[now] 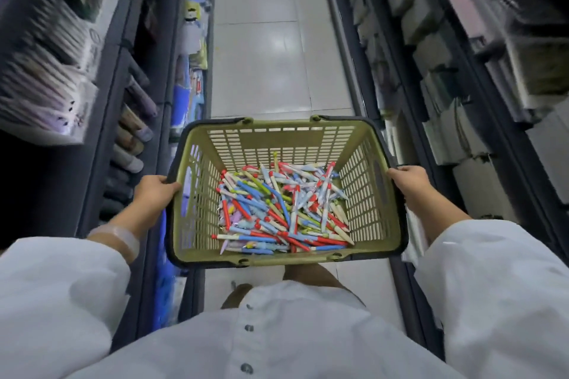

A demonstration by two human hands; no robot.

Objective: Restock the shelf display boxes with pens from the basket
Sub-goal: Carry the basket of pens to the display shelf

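Observation:
An olive-green plastic basket [277, 138] with slotted walls and a dark rim hangs in front of me above the aisle floor. Inside lies a heap of pens [283, 209] in red, blue, white, green and cream. My left hand [154, 189] grips the basket's left rim. My right hand [408, 178] grips the right rim. Display boxes [46, 71] with pens stand blurred on the upper left shelf.
A narrow aisle with a pale tiled floor [264, 55] runs ahead. Dark shelving lines both sides: stationery and coloured packs on the left [191, 77], white boxes and paper goods on the right [455, 120]. My white buttoned shirt fills the bottom.

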